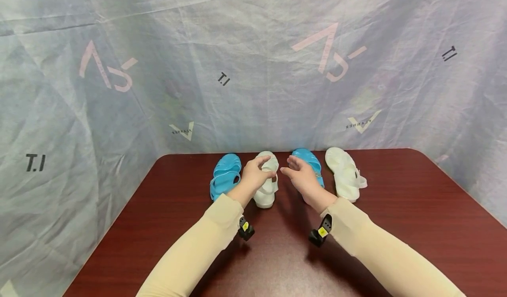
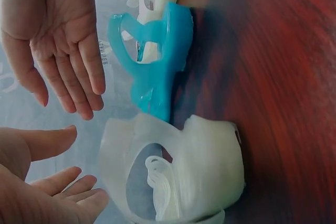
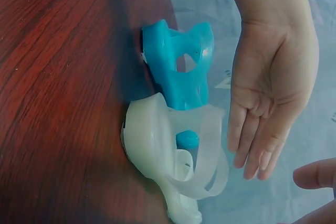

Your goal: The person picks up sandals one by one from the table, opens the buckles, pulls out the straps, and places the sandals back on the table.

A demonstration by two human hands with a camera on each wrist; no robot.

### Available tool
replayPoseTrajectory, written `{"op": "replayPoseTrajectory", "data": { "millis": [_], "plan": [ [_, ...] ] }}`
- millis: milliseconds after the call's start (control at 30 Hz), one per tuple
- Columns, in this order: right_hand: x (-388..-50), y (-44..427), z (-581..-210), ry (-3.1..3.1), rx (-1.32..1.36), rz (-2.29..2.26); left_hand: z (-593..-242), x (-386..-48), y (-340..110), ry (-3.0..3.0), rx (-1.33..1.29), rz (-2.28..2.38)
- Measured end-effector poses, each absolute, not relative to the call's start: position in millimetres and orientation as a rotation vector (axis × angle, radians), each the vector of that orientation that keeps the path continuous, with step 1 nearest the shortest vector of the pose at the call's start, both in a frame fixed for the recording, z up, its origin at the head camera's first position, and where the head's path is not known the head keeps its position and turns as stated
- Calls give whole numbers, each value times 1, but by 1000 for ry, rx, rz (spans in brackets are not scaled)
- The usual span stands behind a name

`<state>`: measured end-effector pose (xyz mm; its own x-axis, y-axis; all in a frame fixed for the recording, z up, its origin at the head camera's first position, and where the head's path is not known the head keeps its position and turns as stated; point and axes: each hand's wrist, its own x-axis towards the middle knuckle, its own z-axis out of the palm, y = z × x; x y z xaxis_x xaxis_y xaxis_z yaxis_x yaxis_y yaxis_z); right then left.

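Four sandals stand in a row along the back of the table: a blue sandal at far left, a white sandal, another blue sandal, and a second white sandal at far right. My left hand hovers over the left white sandal, fingers extended and holding nothing. Over the right blue sandal, my right hand hangs in the air with relaxed fingers and nothing in its grasp. The palms face each other with a gap between. Each hand partly covers the sandal behind it in the head view.
The dark red wooden table stretches toward me. A grey printed cloth hangs behind the table and along its sides. Black wrist cameras are strapped at the cream sleeves.
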<state>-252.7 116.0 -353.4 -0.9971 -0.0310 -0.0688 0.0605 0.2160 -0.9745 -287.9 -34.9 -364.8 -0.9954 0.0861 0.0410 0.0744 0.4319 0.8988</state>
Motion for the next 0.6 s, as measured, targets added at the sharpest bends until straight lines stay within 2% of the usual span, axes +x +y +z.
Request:
{"op": "replayPoseTrajectory", "data": {
  "millis": [600],
  "plan": [
    [-259,96,-375,2375,81,-1885,-384,-279,-55,2504,-1,1856]
  ]
}}
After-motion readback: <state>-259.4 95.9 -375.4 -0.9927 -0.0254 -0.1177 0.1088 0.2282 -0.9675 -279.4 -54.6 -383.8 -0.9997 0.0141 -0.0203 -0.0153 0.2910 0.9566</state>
